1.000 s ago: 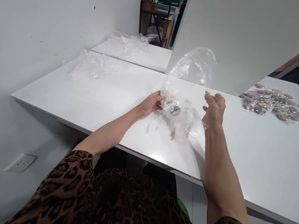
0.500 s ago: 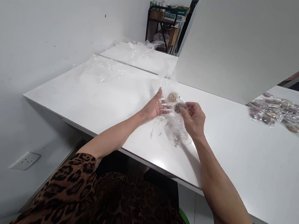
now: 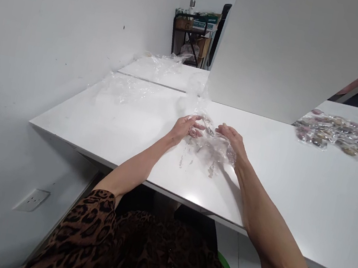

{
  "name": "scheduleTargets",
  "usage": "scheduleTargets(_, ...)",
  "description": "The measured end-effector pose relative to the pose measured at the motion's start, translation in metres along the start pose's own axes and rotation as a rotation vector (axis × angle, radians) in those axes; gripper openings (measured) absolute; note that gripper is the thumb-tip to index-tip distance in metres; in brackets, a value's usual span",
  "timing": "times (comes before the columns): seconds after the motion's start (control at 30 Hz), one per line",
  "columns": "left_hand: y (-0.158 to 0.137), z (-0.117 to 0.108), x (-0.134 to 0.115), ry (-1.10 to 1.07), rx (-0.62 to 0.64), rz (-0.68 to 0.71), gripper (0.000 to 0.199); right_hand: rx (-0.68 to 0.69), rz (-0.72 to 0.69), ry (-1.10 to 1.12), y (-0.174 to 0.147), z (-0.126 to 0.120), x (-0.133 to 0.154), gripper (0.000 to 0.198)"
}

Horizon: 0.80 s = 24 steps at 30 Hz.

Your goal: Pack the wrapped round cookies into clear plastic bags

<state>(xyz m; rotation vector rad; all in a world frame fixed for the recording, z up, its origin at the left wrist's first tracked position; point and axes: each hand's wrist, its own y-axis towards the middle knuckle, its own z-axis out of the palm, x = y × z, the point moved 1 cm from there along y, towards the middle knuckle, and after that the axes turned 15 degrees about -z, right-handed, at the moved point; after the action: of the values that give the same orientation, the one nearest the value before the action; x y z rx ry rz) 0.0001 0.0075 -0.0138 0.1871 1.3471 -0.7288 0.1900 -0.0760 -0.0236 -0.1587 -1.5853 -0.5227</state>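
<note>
My left hand (image 3: 184,130) is at the left side of a crumpled clear plastic film (image 3: 216,147) on the white table. Its fingers are spread, with film against the fingertips. On the film's other side, my right hand (image 3: 232,140) has its fingers stretched out and touches the film at its edge. A small dark piece (image 3: 210,130) shows under the film between the two hands; its kind is hard to make out.
More loose clear film (image 3: 124,89) lies at the table's (image 3: 97,124) far left. A pile of film-wrapped pieces (image 3: 341,135) sits at the right. Behind the hands stands a large grey-white panel (image 3: 269,53). A black shelf cart (image 3: 188,29) is farther back.
My right hand has let go of the dark round piece and its fingers have straightened. The light round piece no longer shows. My left thumb has come down, and the film has bunched towards my right hand.
</note>
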Motion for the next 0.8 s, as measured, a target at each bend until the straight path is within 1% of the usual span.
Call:
scheduleTargets(0.07,-0.004,0.001,-0.001,0.070,-0.016,0.052,0.039,0.095,-0.003,-0.014,-0.002,0.001,0.007,0.064)
scheduleTargets(0.1,-0.006,0.002,-0.002,0.094,-0.003,0.072,0.039,0.148,0.002,-0.002,-0.004,0.003,0.010,0.065)
scheduleTargets(0.17,-0.010,0.003,-0.003,0.116,0.053,0.098,0.039,0.233,0.006,0.052,-0.008,0.006,0.017,0.067)
scheduleTargets(0.2,-0.011,0.004,-0.004,0.111,0.083,0.108,0.038,0.254,0.010,0.086,-0.010,0.007,0.019,0.068)
scheduleTargets(0.27,-0.012,0.003,-0.007,0.060,0.107,0.134,0.035,0.232,0.039,0.160,-0.011,0.007,0.020,0.065)
scheduleTargets(0.37,-0.010,-0.002,-0.014,-0.102,0.031,0.163,0.034,0.113,0.116,0.231,-0.006,0.002,0.017,0.052)
scheduleTargets(0.43,-0.009,-0.005,-0.019,-0.226,-0.027,0.147,0.039,0.042,0.153,0.268,-0.001,-0.004,0.014,0.044)
scheduleTargets(0.5,-0.010,-0.008,-0.021,-0.325,-0.049,0.088,0.044,0.000,0.180,0.318,0.003,-0.008,0.010,0.035)
scheduleTargets(0.57,-0.011,-0.010,-0.022,-0.396,-0.019,0.015,0.047,-0.023,0.181,0.299,0.005,-0.012,0.007,0.029)
scheduleTargets(0.6,-0.012,-0.010,-0.023,-0.424,0.012,-0.011,0.047,-0.027,0.169,0.241,0.006,-0.014,0.006,0.028)
scheduleTargets(0.7,-0.016,-0.011,-0.024,-0.477,0.114,-0.016,0.049,-0.030,0.089,0.051,0.005,-0.017,0.007,0.029)
scheduleTargets(0.77,-0.019,-0.010,-0.025,-0.478,0.145,-0.004,0.051,0.030,0.036,0.017,0.003,-0.015,0.010,0.037)
scheduleTargets(0.8,-0.021,-0.008,-0.026,-0.466,0.151,-0.004,0.052,0.091,0.011,0.016,0.001,-0.012,0.012,0.043)
